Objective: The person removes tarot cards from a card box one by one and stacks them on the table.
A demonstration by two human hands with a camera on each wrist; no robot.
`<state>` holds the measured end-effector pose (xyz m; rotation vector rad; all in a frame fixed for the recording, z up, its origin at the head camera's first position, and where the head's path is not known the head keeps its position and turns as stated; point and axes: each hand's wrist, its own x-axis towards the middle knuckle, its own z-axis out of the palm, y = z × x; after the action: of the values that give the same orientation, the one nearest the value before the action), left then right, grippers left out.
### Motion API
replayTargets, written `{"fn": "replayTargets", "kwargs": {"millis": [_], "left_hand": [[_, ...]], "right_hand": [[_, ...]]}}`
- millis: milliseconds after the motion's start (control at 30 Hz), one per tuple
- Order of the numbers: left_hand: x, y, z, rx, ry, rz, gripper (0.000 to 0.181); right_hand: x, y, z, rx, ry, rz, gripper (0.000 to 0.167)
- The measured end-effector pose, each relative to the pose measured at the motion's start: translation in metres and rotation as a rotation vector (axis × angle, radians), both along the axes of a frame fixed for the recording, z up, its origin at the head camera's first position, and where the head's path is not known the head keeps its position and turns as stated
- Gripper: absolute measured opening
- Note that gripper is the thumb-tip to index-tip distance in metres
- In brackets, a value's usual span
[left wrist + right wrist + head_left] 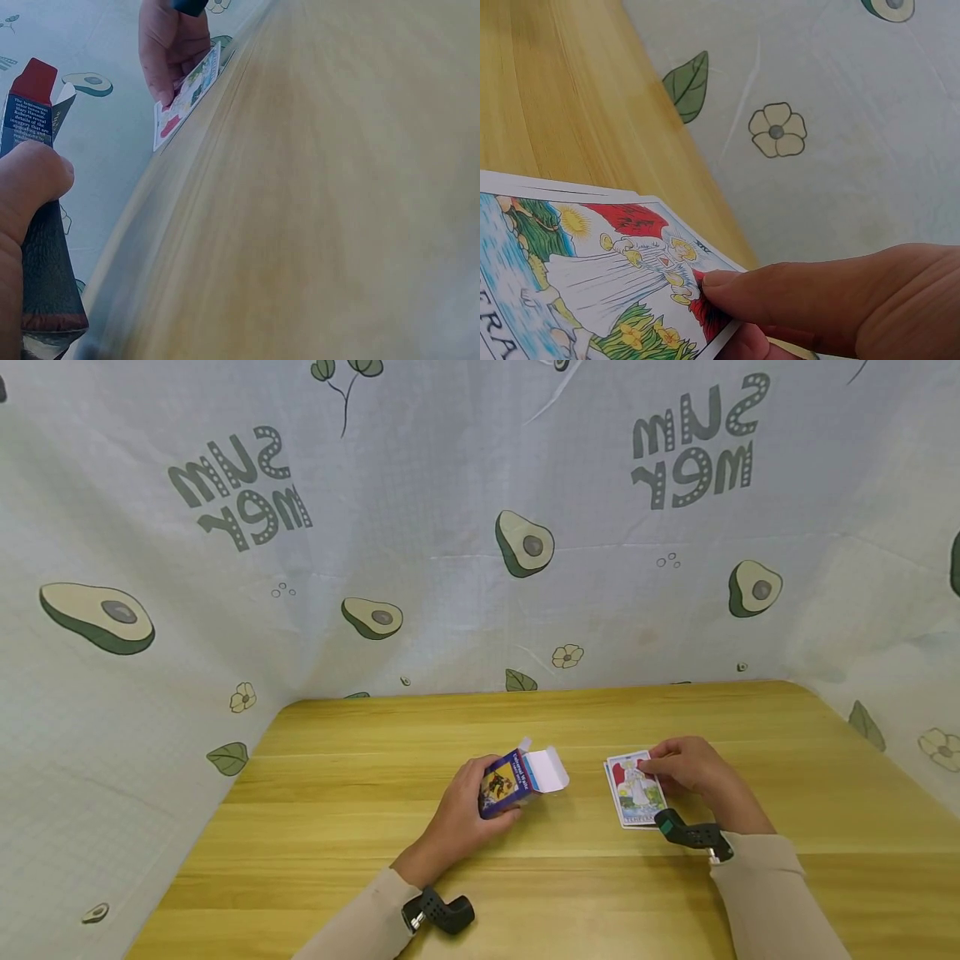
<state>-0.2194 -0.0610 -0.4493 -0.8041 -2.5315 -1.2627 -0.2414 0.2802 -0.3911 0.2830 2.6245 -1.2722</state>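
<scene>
My left hand (pixel 457 810) grips a blue tarot card box (pixel 501 783) with a yellow picture on its front. The box is tilted, its white flap (pixel 549 769) standing open toward the right. Seen from the left wrist, my thumb (pixel 34 180) lies across the side of the box (pixel 52 262). To the right, my right hand (pixel 697 770) pinches a small stack of tarot cards (pixel 634 793) by its right edge. A winged figure in white is on the top card (pixel 592 277), face up, and a white edge of another card shows beneath it. Whether the stack touches the table I cannot tell.
The wooden table (pixel 315 827) has its far edge against a pale cloth (pixel 450 527) printed with avocados, leaves and flowers. This cloth also hangs along both sides. A black wrist camera (pixel 442 912) is strapped at the left cuff, another (pixel 690 833) at the right.
</scene>
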Motion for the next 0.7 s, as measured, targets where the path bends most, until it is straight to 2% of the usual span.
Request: {"fn": "replayTargets", "kwargs": {"millis": [700], "left_hand": [[-0.0009, -0.0001, -0.0007, -0.01, -0.002, 0.003, 0.073]], "right_hand": [[-0.0041, -0.0001, -0.0075, 0.052, -0.006, -0.014, 0.035]]}}
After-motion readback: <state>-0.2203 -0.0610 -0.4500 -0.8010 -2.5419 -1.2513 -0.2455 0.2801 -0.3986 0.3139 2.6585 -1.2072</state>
